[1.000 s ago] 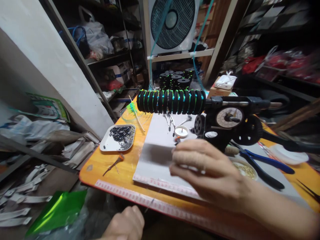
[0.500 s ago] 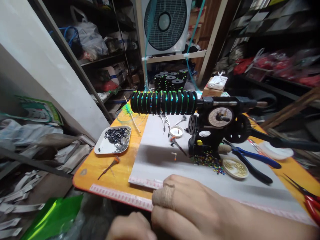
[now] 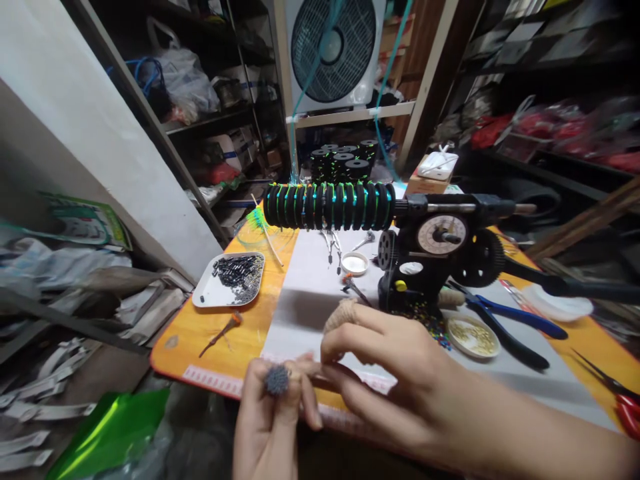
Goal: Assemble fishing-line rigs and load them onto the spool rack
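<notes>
My left hand (image 3: 273,413) is closed at the front edge of the table, its thumb and fingers wrapped round a small bundle (image 3: 277,380) with a rough, dark grey, round end facing me. Just right of it, my right hand (image 3: 385,367) has thumb and forefinger pinched together beside the left fingertips. What lies in that pinch is too blurred to make out. A tan wrap (image 3: 345,312) covers one right finger. Beyond the hands, a black machine (image 3: 420,267) with a dial carries a row of black discs (image 3: 327,207) wound with green and blue strands.
A white tray (image 3: 200,293) of small dark pieces sits at left, near a brown tapered bundle (image 3: 220,333). At right are a dish of gold bits (image 3: 473,337), blue-handled pliers (image 3: 520,317), and red-handled scissors (image 3: 627,407). A box fan (image 3: 333,50) stands behind.
Both hands have risen from below the table edge. The left now shows the grey-ended bundle, and the right has turned and lifted, its fingers pinching beside the left hand.
</notes>
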`<state>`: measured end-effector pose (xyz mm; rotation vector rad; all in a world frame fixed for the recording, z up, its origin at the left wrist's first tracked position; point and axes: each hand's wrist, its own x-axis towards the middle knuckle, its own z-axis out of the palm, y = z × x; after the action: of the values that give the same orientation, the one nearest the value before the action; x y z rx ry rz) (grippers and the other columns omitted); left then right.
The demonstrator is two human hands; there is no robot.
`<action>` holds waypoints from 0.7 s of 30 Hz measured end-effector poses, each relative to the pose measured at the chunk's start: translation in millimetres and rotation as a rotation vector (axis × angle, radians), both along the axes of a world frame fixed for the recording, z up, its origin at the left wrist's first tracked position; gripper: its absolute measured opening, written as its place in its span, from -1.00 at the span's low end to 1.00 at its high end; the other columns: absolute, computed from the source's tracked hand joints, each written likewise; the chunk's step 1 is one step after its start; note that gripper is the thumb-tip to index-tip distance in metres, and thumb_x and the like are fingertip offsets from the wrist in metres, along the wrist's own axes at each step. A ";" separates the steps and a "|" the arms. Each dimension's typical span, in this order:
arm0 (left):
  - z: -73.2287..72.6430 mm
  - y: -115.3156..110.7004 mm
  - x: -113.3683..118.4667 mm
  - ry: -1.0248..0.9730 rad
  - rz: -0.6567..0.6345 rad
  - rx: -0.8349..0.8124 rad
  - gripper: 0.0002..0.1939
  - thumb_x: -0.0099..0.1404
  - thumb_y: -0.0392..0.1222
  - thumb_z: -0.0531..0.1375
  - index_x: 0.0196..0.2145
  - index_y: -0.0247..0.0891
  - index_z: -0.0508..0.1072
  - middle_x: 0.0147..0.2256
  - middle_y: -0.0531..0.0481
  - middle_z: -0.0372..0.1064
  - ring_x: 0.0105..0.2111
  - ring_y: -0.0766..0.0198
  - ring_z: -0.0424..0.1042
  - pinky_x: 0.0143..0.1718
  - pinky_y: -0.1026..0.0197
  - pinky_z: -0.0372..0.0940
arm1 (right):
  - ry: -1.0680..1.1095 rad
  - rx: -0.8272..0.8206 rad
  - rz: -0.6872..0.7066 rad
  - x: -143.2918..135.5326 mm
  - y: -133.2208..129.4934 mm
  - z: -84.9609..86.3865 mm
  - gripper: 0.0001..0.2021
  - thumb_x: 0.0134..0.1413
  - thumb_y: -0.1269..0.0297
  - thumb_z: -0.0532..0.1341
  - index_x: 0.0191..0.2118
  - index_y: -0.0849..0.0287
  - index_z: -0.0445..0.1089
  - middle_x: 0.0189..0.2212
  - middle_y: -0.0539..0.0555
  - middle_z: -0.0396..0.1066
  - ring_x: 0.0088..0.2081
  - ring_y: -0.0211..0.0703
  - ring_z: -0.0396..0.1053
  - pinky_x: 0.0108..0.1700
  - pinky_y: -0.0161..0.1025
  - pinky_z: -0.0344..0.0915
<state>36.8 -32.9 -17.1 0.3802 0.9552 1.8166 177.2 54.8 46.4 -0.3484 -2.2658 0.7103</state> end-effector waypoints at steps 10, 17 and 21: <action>-0.1 6.9 10.1 0.024 -0.225 -0.085 -0.65 0.13 0.07 0.40 -0.35 -0.20 0.40 -0.65 0.21 0.28 -0.66 0.51 0.20 -0.57 0.41 0.16 | 0.142 -0.316 -0.103 -8.3 2.1 -15.5 -0.90 0.18 0.42 0.29 -0.33 0.25 0.58 -0.44 0.03 0.32 -0.42 -0.30 0.31 -0.42 -0.38 0.27; -1.7 6.2 14.0 0.218 -0.116 -0.139 -0.65 0.16 0.12 0.36 -0.35 -0.19 0.41 -0.59 0.17 0.26 -0.59 0.46 0.22 -0.57 0.43 0.17 | 0.132 -0.200 -0.153 -9.8 -1.0 -12.7 -0.89 0.10 0.53 0.27 -0.40 0.32 0.53 -0.49 0.03 0.31 -0.41 -0.30 0.27 -0.39 -0.37 0.20; 1.1 6.2 13.1 0.099 -0.012 -0.037 -0.68 0.20 0.03 0.36 -0.45 -0.20 0.35 -0.61 0.19 0.21 -0.63 0.48 0.22 -0.58 0.42 0.16 | 0.146 -0.135 -0.117 -10.1 -0.7 -12.1 -0.88 0.14 0.53 0.25 -0.37 0.33 0.54 -0.49 0.05 0.31 -0.40 -0.29 0.26 -0.39 -0.37 0.19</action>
<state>50.0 -26.7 -16.0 0.4557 1.0508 1.7803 167.2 54.1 34.3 -0.4732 -2.0478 0.8029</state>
